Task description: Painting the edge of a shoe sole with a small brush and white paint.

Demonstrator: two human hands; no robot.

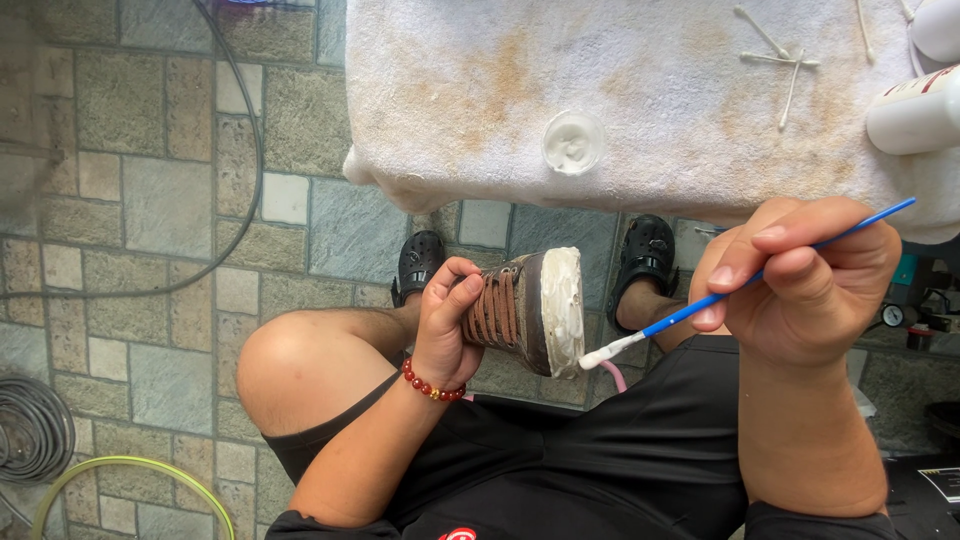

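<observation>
Watching the feed: left hand (445, 325) has its fingers clamped around the laces of a brown shoe (520, 312), held up over the lap. Right hand (800, 280) has fingers pinched together on a blue brush (700, 305), its tip touching the sole edge. I'd say keep strokes light and the shoe steady. Sole's coated white, and there's 1 small cup of paste (573, 142) on the towel (450, 90).

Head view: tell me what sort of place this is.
Probably an informal shoe-cleaning spot, perhaps outdoors. The left hand holds a brown shoe, the right hand a blue brush; a stained towel covers the bench above a stone-tile floor.
</observation>
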